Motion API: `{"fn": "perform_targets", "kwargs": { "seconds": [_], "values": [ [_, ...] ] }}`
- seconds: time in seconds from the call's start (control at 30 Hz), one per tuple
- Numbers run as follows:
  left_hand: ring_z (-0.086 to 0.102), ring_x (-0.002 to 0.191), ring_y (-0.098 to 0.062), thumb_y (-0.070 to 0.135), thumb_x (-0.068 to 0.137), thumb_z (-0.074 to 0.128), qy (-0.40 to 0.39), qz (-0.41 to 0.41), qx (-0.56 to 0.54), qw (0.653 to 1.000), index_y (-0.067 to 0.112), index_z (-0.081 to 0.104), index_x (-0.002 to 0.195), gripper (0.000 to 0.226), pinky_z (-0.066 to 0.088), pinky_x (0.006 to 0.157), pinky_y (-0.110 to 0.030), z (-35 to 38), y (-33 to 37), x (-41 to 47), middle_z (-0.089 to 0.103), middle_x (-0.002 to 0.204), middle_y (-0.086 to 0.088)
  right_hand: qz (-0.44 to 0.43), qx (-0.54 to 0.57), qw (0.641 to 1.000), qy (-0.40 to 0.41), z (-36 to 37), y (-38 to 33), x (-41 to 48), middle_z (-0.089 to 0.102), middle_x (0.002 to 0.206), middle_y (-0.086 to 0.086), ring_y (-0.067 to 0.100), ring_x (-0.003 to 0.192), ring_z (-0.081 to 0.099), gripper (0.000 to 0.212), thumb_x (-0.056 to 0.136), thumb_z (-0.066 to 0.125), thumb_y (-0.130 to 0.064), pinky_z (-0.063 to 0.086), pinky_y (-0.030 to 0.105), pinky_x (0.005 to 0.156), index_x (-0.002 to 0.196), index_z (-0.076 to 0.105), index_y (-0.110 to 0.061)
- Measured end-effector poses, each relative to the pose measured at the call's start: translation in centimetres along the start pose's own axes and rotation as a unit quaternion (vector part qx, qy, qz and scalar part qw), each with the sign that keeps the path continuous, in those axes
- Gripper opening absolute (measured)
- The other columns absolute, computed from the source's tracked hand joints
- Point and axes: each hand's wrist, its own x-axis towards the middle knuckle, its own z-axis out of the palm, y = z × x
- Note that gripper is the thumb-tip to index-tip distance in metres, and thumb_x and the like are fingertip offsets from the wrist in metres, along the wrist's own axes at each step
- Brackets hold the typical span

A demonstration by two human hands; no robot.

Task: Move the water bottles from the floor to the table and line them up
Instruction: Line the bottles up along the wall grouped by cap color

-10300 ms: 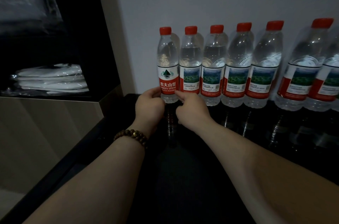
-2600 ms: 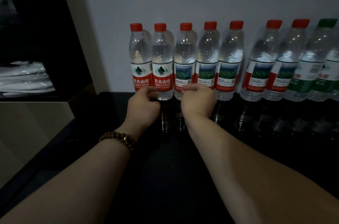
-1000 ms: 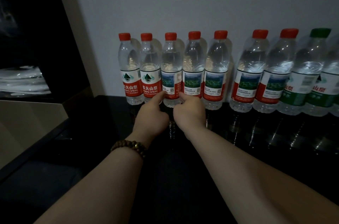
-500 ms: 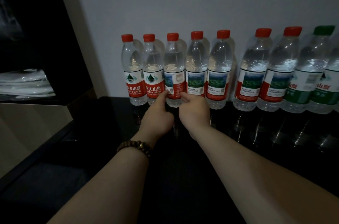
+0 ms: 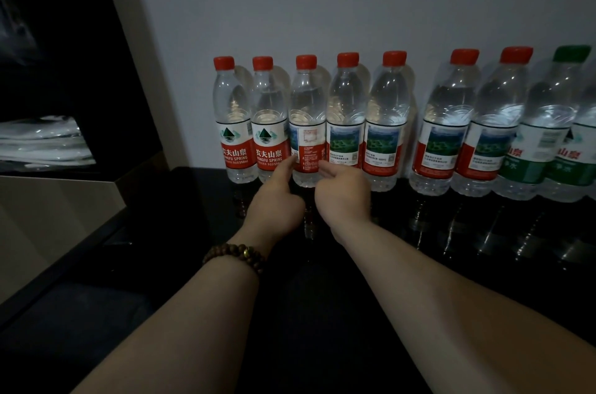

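Several water bottles stand in a row on the glossy black table [image 5: 338,297], against the white wall. Most have red caps and red-white labels; a green-capped bottle [image 5: 545,132] stands near the right end. The third bottle from the left [image 5: 305,123] shows the side of its label. My left hand [image 5: 277,200] pinches its lower left side with an outstretched fingertip on the label. My right hand [image 5: 343,197] pinches its lower right side. A gap separates the fifth bottle [image 5: 387,123] from the sixth [image 5: 446,126].
A dark shelf niche at the left holds folded white items in plastic [image 5: 42,142]. Below it is a beige cabinet [image 5: 48,219] whose corner meets the table's left edge. I wear a wooden bead bracelet [image 5: 235,256] on my left wrist.
The third bottle has turned on the spot, and its label now shows a side panel instead of the green picture. Both hands stay at its base.
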Motion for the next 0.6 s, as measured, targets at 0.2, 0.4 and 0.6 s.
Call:
{"fn": "perform_targets", "kwargs": {
  "seconds": [0.2, 0.4, 0.6],
  "values": [
    [0.044, 0.140, -0.008, -0.019, 0.076, 0.054, 0.040, 0.026, -0.034, 0.998, 0.026, 0.044, 0.151, 0.089, 0.044, 0.114, -0.042, 0.05, -0.09, -0.32, 0.051, 0.152, 0.007, -0.009, -0.003, 1.000, -0.001, 0.03, 0.08, -0.04, 0.065, 0.140, 0.002, 0.019, 0.130, 0.059, 0.061, 0.082, 0.052, -0.002, 0.048, 0.038, 0.110, 0.140, 0.062, -0.018],
    [0.039, 0.143, -0.012, -0.016, 0.077, 0.053, 0.001, 0.014, -0.005, 1.000, 0.031, 0.032, 0.156, 0.094, 0.040, 0.116, -0.043, -0.07, 0.08, -0.17, 0.043, 0.158, 0.010, -0.005, 0.000, 1.000, 0.000, -0.02, 0.06, 0.01, 0.071, 0.130, 0.000, 0.014, 0.123, 0.064, 0.057, 0.079, 0.054, -0.001, 0.048, 0.027, 0.102, 0.132, 0.069, -0.018],
    [0.044, 0.130, -0.008, -0.011, 0.078, 0.054, -0.012, 0.006, 0.030, 0.999, 0.037, 0.021, 0.159, 0.100, 0.044, 0.107, -0.035, -0.09, 0.28, -0.17, 0.042, 0.158, 0.006, -0.015, 0.012, 1.000, 0.013, 0.05, -0.11, -0.15, 0.069, 0.133, 0.001, 0.015, 0.125, 0.063, 0.059, 0.080, 0.055, 0.002, 0.046, 0.023, 0.097, 0.135, 0.066, -0.016]
  ]
}}
